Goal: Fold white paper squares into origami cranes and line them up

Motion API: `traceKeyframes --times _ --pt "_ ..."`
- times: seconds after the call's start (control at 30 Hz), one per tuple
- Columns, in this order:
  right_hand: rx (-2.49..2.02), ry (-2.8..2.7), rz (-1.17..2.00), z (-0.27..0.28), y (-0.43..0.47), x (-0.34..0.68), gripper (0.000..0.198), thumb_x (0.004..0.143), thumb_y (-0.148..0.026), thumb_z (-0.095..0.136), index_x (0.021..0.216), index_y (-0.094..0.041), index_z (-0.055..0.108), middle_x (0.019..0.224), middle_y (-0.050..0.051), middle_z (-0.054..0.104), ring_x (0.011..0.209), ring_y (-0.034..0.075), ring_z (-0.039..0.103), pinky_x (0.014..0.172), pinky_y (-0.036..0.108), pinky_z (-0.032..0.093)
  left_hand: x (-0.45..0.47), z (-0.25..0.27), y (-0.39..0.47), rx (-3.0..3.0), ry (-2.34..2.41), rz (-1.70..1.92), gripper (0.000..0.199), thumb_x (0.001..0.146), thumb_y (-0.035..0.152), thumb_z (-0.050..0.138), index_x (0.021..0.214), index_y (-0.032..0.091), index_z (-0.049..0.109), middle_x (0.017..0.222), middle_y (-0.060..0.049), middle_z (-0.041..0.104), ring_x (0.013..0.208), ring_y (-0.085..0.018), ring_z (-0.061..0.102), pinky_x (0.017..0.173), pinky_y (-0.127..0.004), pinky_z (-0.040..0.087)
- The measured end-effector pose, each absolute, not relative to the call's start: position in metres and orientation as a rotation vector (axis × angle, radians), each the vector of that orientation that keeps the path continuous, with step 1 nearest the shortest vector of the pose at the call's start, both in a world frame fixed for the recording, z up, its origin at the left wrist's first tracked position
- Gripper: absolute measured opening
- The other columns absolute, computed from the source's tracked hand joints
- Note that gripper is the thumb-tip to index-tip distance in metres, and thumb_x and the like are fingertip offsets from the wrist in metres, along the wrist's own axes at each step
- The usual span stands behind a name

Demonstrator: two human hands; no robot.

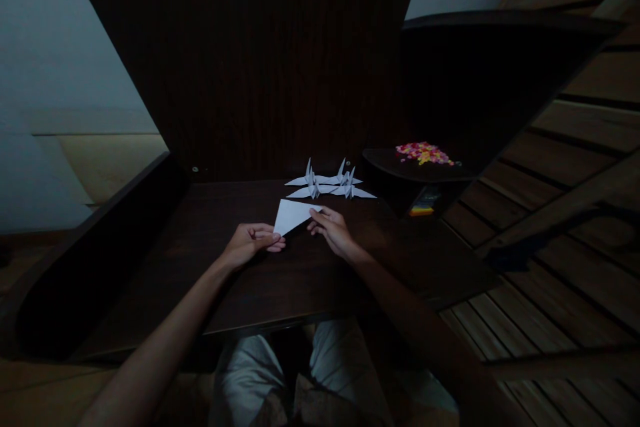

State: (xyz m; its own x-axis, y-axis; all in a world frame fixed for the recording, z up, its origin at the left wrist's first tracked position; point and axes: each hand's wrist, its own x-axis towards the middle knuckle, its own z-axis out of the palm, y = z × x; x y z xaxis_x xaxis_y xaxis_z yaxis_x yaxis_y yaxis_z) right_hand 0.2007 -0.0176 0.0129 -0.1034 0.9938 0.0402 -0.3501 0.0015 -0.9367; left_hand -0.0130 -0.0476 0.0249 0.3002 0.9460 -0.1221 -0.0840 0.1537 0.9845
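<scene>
A sheet of white paper folded into a triangle (pixel 294 215) is held up over the desk between my two hands. My left hand (pixel 254 239) pinches its lower left corner between thumb and fingers. At the right corner, my right hand (pixel 332 227) grips the paper with the thumb on top. Just behind it, several white origami cranes (pixel 330 188) stand in two rows with their wings spread.
The dark wooden desk (pixel 220 287) has a tall back panel and a raised left side. On a small rounded shelf (pixel 380 161) at the right lies a pile of pink, red and yellow pieces (pixel 424 153). A yellow-edged item (pixel 421 211) sits beneath that shelf.
</scene>
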Motion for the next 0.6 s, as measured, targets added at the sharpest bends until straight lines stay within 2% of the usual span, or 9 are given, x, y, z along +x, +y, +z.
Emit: traceKeyframes --times 0.07,0.23,0.43,0.6 --pt "-0.897 -1.122 1.491 0.010 -0.021 0.195 0.037 0.059 -0.042 0.079 0.073 -0.012 0.061 0.063 0.002 0.065 0.052 0.010 0.061 0.041 0.017 0.043 -0.012 0.023 -0.047 1.169 0.968 0.961 0.037 0.060 0.031 0.084 0.084 0.008 0.069 0.080 -0.012 0.074 0.071 -0.022 0.071 0.074 -0.035 0.059" --pt "-0.840 -1.325 1.604 0.003 -0.028 0.182 0.043 0.060 -0.049 0.076 0.073 -0.010 0.064 0.061 0.004 0.065 0.050 0.013 0.061 0.040 0.020 0.045 -0.008 0.019 -0.047 1.200 0.905 0.871 0.038 0.058 0.032 0.085 0.081 0.008 0.066 0.076 -0.012 0.074 0.073 -0.024 0.072 0.074 -0.038 0.059" --pt "-0.918 -1.279 1.409 0.000 -0.021 0.187 0.051 0.071 -0.061 0.062 0.062 -0.010 0.062 0.046 0.004 0.059 0.039 0.011 0.054 0.036 0.020 0.038 -0.006 0.019 -0.048 1.175 0.887 0.901 0.048 0.057 0.027 0.085 0.093 0.011 0.057 0.079 -0.011 0.075 0.072 -0.024 0.072 0.070 -0.037 0.058" --pt "-0.920 -1.213 1.356 0.002 -0.019 0.194 0.054 0.071 -0.066 0.059 0.061 -0.013 0.059 0.043 0.003 0.057 0.038 0.012 0.053 0.036 0.021 0.040 -0.008 0.019 -0.049 1.218 0.890 0.894 0.049 0.059 0.029 0.084 0.096 0.014 0.055 0.081 -0.011 0.074 0.072 -0.024 0.072 0.069 -0.037 0.057"
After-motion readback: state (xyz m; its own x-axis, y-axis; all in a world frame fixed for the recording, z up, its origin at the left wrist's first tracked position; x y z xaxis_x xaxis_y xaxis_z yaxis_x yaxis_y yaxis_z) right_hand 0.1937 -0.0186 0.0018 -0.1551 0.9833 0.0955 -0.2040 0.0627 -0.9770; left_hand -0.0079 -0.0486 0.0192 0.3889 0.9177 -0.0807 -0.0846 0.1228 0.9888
